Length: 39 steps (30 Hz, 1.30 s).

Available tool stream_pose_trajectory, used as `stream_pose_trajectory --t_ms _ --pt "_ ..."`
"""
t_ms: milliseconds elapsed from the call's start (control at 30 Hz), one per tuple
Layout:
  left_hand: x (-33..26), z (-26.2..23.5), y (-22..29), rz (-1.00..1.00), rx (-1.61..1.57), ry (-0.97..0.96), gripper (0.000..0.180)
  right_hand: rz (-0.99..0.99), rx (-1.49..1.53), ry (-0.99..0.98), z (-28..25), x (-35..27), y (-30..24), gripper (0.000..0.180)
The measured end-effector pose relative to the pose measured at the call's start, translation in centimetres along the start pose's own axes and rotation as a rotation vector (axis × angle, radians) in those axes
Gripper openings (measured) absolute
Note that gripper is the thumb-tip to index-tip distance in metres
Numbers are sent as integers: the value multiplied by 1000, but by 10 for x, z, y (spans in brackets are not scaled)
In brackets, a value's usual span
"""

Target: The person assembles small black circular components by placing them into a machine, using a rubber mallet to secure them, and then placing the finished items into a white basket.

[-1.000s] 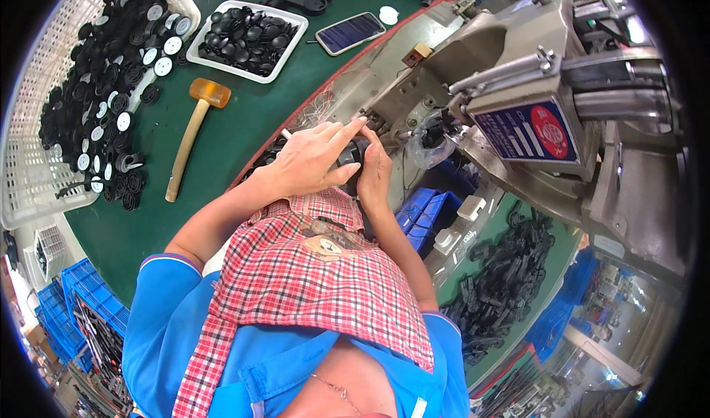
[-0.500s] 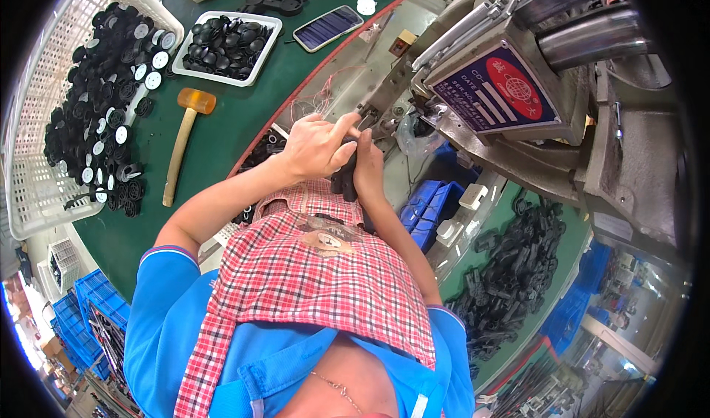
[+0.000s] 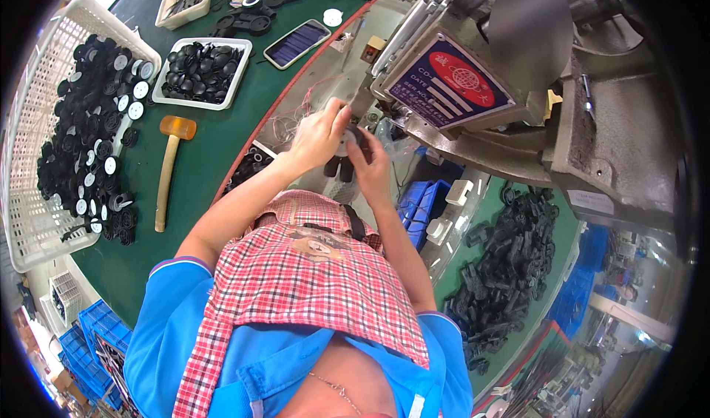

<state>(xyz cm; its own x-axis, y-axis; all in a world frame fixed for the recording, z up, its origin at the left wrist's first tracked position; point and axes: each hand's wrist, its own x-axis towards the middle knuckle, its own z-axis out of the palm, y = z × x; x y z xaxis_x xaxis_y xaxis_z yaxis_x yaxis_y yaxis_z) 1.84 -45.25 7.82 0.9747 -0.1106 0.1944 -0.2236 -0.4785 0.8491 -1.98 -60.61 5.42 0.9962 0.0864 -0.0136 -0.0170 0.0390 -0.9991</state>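
Note:
In front of my apron I hold a black plastic part with a pale round disc and two dark prongs (image 3: 339, 169) pointing down. My left hand (image 3: 316, 138) is closed at its upper left side, the fingers raised over the disc. From the right, my right hand (image 3: 373, 169) wraps round the part, thumb near the disc. Fingers cover much of it, so its full shape is hidden. Both hands are near the edge of the metal machine (image 3: 510, 146).
On the green table (image 3: 214, 140) at left lie a mallet (image 3: 168, 170), a white tray of black caps (image 3: 247, 63), a phone (image 3: 297, 44) and a white basket (image 3: 26, 203) spilling black parts and white discs. Blue bins (image 3: 423, 209) and a heap of black parts (image 3: 503, 263) sit right.
The pale disc and prongs of the part now show between my hands. My left fingers have lifted and folded from a pointing pose. The view has shifted, moving the table things leftward.

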Motion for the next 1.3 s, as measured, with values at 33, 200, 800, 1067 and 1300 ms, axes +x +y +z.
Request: stream_pose_trajectory --t_ms 33,200,800,1067,1300 --pt "10 10 -7 37 -73 9 32 -21 57 69 -4 2 -3 45" --pt "41 47 -17 206 -169 51 30 122 235 265 -24 15 -2 37" --pt "-3 41 -41 -374 -194 -416 47 106 241 422 -24 25 54 47" --pt "1 43 -55 -263 22 -366 52 368 270 512 -27 4 82 47" --pt "3 38 -42 -292 20 -379 55 334 -118 537 -43 19 127 39"
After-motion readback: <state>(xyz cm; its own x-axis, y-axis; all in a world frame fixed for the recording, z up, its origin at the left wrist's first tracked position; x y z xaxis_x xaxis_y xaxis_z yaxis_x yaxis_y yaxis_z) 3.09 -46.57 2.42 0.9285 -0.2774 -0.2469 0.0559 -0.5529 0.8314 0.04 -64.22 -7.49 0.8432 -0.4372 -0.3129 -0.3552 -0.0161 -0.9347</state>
